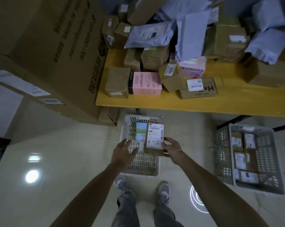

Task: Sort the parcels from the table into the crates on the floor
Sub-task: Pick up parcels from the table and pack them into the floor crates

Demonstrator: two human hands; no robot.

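Two perforated plastic crates stand on the floor: one white crate (pixel 127 126) and one grey crate (pixel 269 153). The white holds one green-and-white packet (pixel 141 131); the grey holds at least five labelled brown boxes (pixel 240 159). One yellow table (pixel 154 104) carries two pink cartons (pixel 145 83), at least five grey plastic mailer bags (pixel 148 35) and at least ten brown cardboard parcels (pixel 117 81). One brown parcel marked "4-2" (pixel 154 140) sits in the right hand (pixel 171 149).

The big carton (pixel 45 46) — cut off top and left; the table (pixel 154 104) runs off the right edge; fine print on the parcel (pixel 154 140) too small to read.
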